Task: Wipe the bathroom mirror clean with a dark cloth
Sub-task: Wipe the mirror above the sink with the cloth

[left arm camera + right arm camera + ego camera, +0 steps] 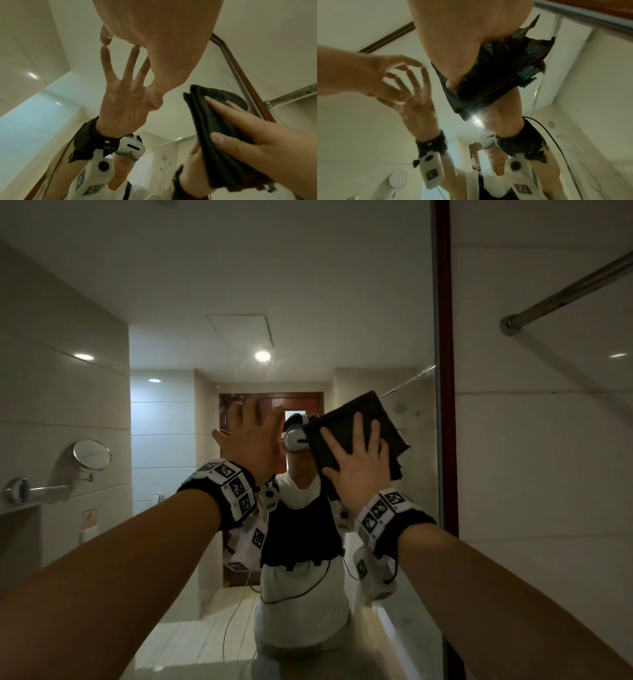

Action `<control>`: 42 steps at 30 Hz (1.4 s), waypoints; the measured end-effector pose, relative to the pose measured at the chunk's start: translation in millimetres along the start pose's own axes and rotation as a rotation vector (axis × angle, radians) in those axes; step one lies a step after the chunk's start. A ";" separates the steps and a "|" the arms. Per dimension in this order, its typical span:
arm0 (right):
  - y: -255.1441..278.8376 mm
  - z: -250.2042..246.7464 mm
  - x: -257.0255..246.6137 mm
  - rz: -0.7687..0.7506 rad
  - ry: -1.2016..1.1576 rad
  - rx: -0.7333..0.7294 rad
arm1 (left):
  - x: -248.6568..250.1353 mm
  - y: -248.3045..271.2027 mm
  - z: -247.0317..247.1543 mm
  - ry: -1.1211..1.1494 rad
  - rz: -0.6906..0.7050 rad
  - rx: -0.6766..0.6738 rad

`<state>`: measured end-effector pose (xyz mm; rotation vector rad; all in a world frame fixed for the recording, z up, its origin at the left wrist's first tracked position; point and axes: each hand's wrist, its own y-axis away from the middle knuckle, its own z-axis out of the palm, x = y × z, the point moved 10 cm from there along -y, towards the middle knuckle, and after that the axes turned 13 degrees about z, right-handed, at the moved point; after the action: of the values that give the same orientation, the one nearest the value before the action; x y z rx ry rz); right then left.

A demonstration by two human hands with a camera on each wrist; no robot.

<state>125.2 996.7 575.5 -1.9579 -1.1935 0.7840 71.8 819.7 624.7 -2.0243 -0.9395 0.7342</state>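
Note:
The mirror (308, 285) fills the wall in front of me. My right hand (359, 467) presses a folded dark cloth (346, 419) flat on the glass at head height, fingers spread and straight over it. In the left wrist view the right hand (257, 128) lies across the cloth (214, 115), thumb on its lower edge. My left hand (253, 436) is raised just left of the cloth, fingers straight, holding nothing. The left hand's fingertips (106, 40) meet their own reflection on the glass. The cloth (505, 70) has several layers and a teal tag.
A dark red frame (443, 371) borders the mirror on the right, with a white tiled wall and a metal rail (565, 292) beyond it. A round swing-arm mirror (91, 455) juts from the left wall. A pale counter (404, 628) runs below.

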 end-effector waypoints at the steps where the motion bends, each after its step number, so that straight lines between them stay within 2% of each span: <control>1: -0.4 -0.9 14.5 0.033 -0.011 -0.007 | 2.9 -0.9 0.9 -0.009 -0.003 0.018; 7: -7.3 -2.1 81.5 0.225 -0.075 -0.005 | -2.5 -4.0 -2.4 -0.043 0.001 0.031; 10: -6.2 -1.7 95.5 0.244 -0.073 -0.017 | -0.5 -4.0 -4.8 -0.073 0.001 0.040; 13: -9.2 -6.1 94.3 0.259 -0.104 -0.032 | -1.0 -5.6 -4.9 -0.082 0.005 0.022; 19: -5.0 -15.2 99.9 0.226 -0.011 0.095 | -1.5 -4.9 -7.4 -0.121 0.008 0.027; 24: -8.5 1.2 101.4 0.209 -0.036 0.017 | -2.4 -9.0 -14.1 -0.168 0.027 0.026; 29: -16.0 0.7 100.1 0.223 -0.063 0.021 | -5.8 -15.4 -15.9 -0.202 0.085 0.044; 34: -41.0 -16.0 95.7 0.235 -0.086 0.047 | -10.7 -21.5 -10.7 -0.171 0.105 0.010; 42: -95.9 -54.8 73.3 0.300 -0.152 0.179 | -12.6 -19.9 -9.3 -0.183 0.127 0.059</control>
<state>150.3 1081.1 674.6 -1.9789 -0.8870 1.1706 64.4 814.3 648.4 -2.0040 -0.8857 1.0189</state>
